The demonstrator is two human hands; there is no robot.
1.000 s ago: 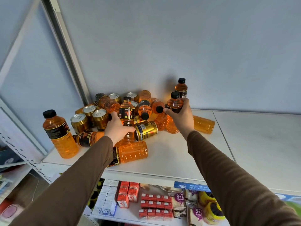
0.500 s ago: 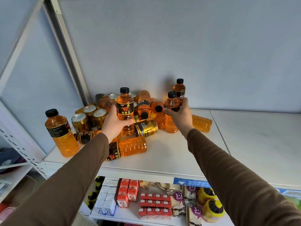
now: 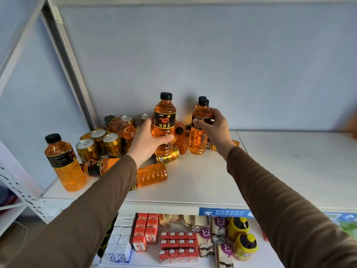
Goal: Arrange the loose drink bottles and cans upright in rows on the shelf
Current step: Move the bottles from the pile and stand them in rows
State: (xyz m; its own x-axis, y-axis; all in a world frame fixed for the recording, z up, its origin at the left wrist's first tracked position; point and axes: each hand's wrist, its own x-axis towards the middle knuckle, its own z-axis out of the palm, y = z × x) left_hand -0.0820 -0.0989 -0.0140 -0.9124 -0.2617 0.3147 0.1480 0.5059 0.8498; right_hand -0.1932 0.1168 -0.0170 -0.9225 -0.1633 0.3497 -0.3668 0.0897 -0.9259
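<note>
At far left of the white shelf [image 3: 193,182] one upright bottle [image 3: 64,163] is seen standing alone, black cap on, orange liquid inside. Just right of it, three gold cans [image 3: 99,145] are seen upright in a cluster, with more cans and a tilted bottle [image 3: 120,125] heaped behind them near the back wall. Two lying bottles [image 3: 100,166] are noted on their sides at the front of the pile; the nearer one [image 3: 151,175] is partly hidden by the left sleeve.

A labelled bottle [image 3: 164,122] is held upright by the left hand [image 3: 147,139], fingers and thumb curled round its lower half; its base appears raised above a gold can lying on its side [image 3: 168,157]. Whether base and can touch cannot be told.

To the right, a second bottle [image 3: 200,130] is gripped at the label by the right hand [image 3: 216,129], thumb in front, fingers wrapped behind. Its base is seen at shelf level. Another cap [image 3: 201,98] is visible directly behind it.

The right part of the shelf is seen as bare white board. On the lower shelf, red cartons [image 3: 179,246] and yellow-capped jars [image 3: 245,246] are recorded.
</note>
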